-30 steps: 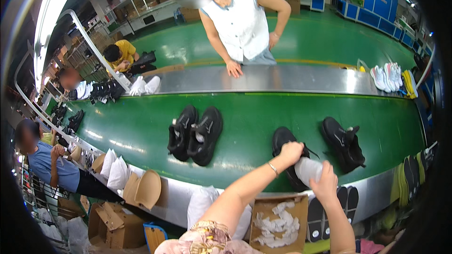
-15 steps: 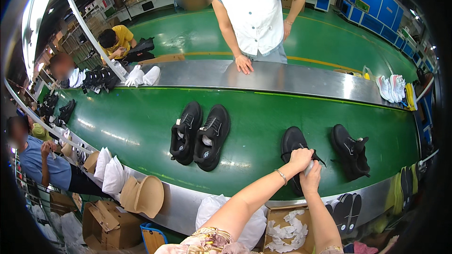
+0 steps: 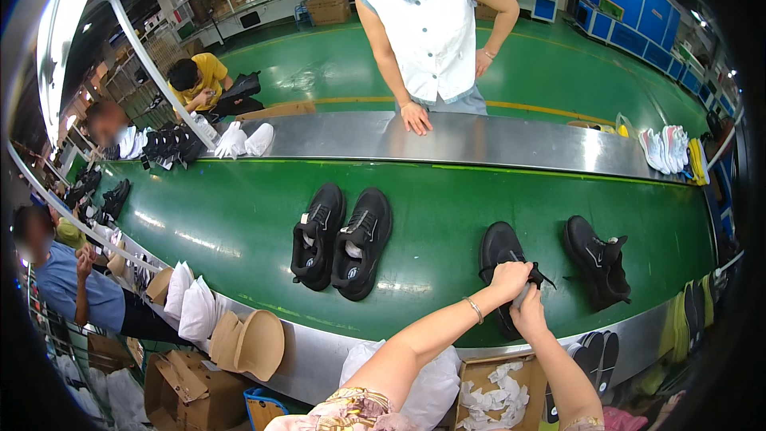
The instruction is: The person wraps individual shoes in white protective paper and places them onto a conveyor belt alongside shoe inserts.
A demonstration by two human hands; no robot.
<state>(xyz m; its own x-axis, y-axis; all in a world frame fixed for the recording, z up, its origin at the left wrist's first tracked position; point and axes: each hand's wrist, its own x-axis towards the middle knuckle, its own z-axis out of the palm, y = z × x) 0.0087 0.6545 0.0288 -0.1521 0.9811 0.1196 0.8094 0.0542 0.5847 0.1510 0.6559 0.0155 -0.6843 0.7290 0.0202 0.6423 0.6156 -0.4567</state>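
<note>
Under both my hands lies a black sneaker (image 3: 499, 241), toe pointing away from me, its laces sticking out to the right. My left hand (image 3: 511, 279) is closed on its tongue and lace area. Just beside it, my right hand (image 3: 528, 313) is closed round a pale greyish wad (image 3: 520, 297) at the shoe's opening; its exact kind is partly hidden by my fingers. To the right rests another black sneaker (image 3: 595, 262) with its tongue raised. Further left, a pair of black sneakers (image 3: 339, 241) stands side by side with pale stuffing inside.
The green belt (image 3: 431, 215) carries the shoes. Beyond its steel ledge (image 3: 335, 134) stands a person in a white vest (image 3: 435, 28), one hand on the metal. Close to me are a carton with crumpled paper (image 3: 495, 395), a white bag (image 3: 435, 375), brown card inserts (image 3: 251, 343) and black insoles (image 3: 594, 355).
The view has shifted slightly, so the belt and shoes sit a little lower in the picture. Both hands stay at the same sneaker, and the pale wad shows slightly lower between them.
</note>
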